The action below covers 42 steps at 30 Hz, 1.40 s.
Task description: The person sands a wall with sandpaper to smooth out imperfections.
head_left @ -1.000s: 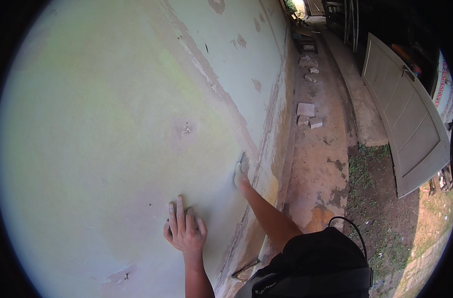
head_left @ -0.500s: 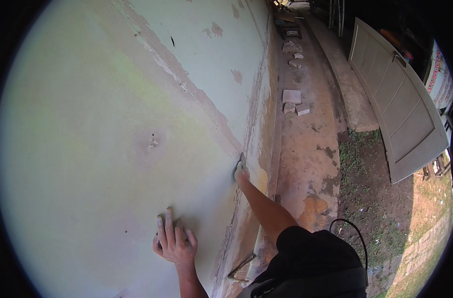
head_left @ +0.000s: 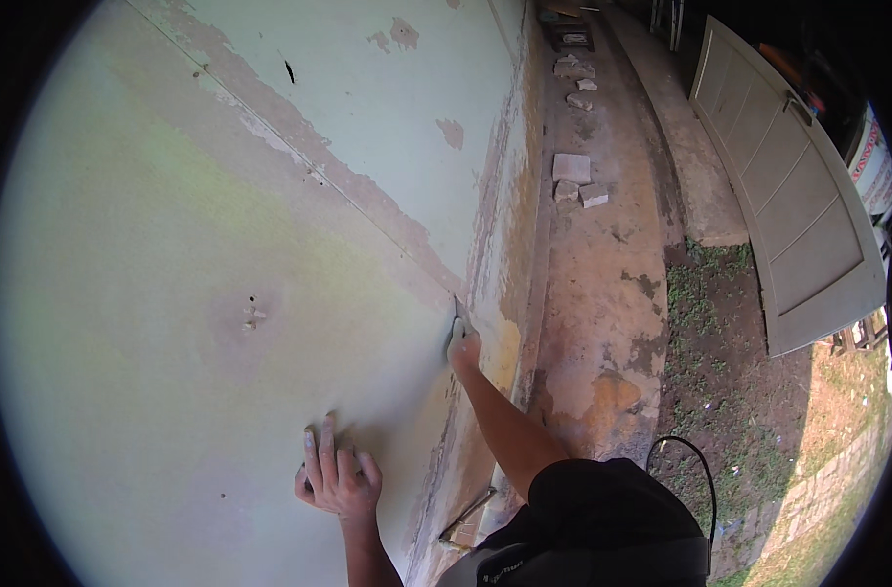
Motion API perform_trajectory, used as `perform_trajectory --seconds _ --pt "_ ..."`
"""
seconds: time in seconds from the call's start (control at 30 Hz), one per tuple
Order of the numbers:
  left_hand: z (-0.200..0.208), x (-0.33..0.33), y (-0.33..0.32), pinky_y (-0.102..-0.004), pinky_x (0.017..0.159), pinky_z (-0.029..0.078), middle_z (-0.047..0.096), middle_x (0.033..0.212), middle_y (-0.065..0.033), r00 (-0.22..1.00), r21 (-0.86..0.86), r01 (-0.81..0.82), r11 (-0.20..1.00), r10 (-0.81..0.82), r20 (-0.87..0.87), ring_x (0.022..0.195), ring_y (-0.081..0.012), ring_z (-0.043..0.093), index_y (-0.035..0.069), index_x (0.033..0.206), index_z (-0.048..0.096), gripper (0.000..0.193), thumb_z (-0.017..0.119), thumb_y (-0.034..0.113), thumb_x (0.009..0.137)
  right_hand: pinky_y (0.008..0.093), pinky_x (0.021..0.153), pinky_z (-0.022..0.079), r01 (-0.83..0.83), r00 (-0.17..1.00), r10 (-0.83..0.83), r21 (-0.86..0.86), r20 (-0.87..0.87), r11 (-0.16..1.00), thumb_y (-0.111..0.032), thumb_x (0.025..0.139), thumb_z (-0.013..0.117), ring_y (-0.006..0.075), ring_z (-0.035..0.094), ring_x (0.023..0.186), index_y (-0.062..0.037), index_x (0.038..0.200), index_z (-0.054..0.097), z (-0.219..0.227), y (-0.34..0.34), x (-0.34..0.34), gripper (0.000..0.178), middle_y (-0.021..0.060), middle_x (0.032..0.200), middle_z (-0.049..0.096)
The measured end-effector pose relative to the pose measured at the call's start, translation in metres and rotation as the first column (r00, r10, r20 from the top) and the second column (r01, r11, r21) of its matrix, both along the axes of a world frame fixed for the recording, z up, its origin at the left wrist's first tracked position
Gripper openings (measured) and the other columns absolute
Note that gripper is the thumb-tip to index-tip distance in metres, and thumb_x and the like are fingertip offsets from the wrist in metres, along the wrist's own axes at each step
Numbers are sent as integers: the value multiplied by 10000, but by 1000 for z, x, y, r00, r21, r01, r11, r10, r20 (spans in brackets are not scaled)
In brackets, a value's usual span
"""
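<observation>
While the person's left hand (head_left: 340, 484) rests against a pale green wall (head_left: 142, 313), fingers spread and nothing visible in its grasp, the right hand (head_left: 462, 347) reaches farther along and closes around a thin, flat tool (head_left: 457, 307), perhaps a scraper; most of it is hidden by the fingers. Its tip points away from the person, at the lower end of a bare, brownish strip (head_left: 358, 210) that slants across the wall, just beside the worn edge near the wall's foot. The left palm's placement, apart from the tool, probably steadies the body, and the tight right grip likely keeps so slim a tool firm against the surface. To the right, stone blocks (head_left: 571, 168) lie on a stained walkway (head_left: 602, 274), with a panelled door (head_left: 808, 186) tilted beyond.
</observation>
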<state>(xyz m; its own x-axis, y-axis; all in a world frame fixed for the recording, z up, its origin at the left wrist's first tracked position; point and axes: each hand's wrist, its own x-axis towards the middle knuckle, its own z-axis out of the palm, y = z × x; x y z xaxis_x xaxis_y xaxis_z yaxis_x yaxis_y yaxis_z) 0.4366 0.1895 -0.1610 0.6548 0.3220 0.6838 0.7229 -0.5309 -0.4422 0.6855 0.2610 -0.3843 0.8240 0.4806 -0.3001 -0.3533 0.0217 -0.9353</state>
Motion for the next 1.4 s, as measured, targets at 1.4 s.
perform_trajectory --seconds 1.4 --pt "49 -20 -7 -583 1203 54 571 1587 -34 999 -58 42 997 -40 27 1531 -266 444 178 984 726 171 669 166 823 578 1268 196 -253 716 -28 297 697 921 -241 1055 545 522 240 1551 -30 1613 421 173 -59 -175 609 306 1694 254"
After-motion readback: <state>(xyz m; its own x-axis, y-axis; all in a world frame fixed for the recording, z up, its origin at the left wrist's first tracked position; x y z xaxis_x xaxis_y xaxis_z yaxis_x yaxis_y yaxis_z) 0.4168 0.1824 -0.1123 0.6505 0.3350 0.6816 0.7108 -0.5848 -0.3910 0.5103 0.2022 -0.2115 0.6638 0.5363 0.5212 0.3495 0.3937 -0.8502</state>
